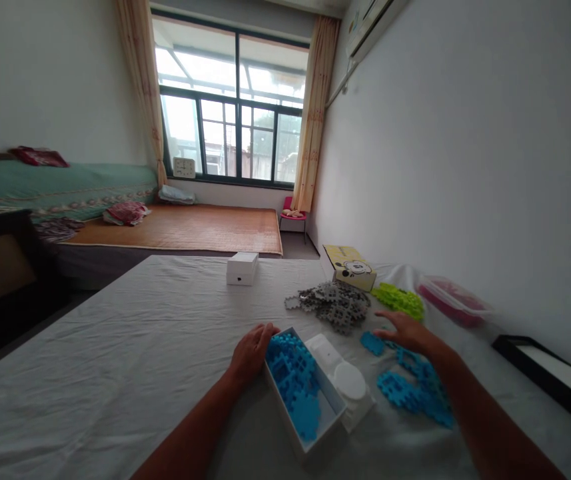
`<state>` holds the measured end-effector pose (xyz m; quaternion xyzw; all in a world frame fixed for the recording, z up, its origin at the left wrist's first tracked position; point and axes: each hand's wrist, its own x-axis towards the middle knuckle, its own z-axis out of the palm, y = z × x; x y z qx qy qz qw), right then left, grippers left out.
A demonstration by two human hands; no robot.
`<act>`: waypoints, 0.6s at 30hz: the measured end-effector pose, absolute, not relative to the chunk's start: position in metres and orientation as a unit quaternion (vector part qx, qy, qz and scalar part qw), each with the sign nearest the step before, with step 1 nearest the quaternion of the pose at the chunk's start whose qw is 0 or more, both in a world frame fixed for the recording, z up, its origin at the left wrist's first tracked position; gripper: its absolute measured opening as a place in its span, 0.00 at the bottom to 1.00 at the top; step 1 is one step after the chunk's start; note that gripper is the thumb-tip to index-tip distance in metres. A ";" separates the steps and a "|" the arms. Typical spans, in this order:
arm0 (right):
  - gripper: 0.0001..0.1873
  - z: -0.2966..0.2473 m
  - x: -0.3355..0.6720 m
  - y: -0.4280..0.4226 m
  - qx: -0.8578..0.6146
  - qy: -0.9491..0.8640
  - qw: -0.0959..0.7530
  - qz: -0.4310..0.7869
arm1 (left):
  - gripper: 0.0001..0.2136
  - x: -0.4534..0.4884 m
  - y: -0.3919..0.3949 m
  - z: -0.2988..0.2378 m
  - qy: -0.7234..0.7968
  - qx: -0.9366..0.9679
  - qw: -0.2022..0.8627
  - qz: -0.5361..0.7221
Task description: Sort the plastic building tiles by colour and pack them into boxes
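An open white box (292, 417) stands tilted slightly toward me, with blue interlocking plastic pieces (295, 370) heaped inside it. My left hand (252, 352) grips the box at its far left corner, fingers over the rim. My right hand (402, 331) reaches over a loose pile of the same blue pieces (405, 392); its fingers are apart and nothing shows in them. One blue piece (372, 343) lies just below those fingertips. Against the box's right side rests a white moulded insert (348, 383) with a round top.
Beyond my hands lie a heap of grey pieces (338, 303) and lime-green pieces (399, 301). Behind them is a yellow cartoon box (350, 267). A small white box (242, 269) stands at the far edge. Farther right are a pink container (455, 301) and a black frame (545, 373).
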<state>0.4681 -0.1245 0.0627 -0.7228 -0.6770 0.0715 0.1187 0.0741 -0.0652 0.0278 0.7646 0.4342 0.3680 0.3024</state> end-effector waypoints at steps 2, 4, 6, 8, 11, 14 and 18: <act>0.44 0.046 0.513 -0.133 -0.748 -0.647 0.066 0.128 | 0.25 0.074 -0.065 0.027 0.431 0.766 0.303 0.368; 0.49 0.033 0.537 -0.143 -0.752 -0.639 0.051 0.155 | 0.25 0.074 -0.064 0.026 0.433 0.764 0.303 0.371; 0.48 0.025 0.544 -0.150 -0.752 -0.639 0.068 0.147 | 0.25 0.075 -0.062 0.025 0.436 0.760 0.302 0.375; 0.48 0.023 0.541 -0.154 -0.757 -0.635 0.088 0.124 | 0.25 0.075 -0.061 0.024 0.437 0.758 0.303 0.378; 0.46 0.027 0.535 -0.153 -0.765 -0.625 0.110 0.109 | 0.26 0.074 -0.060 0.022 0.433 0.759 0.307 0.377; 0.36 0.029 0.535 -0.150 -0.751 -0.632 0.140 0.131 | 0.26 0.074 -0.059 0.021 0.435 0.758 0.309 0.376; 0.21 0.032 0.539 -0.142 -0.735 -0.643 0.165 0.137 | 0.26 0.074 -0.059 0.020 0.438 0.756 0.312 0.373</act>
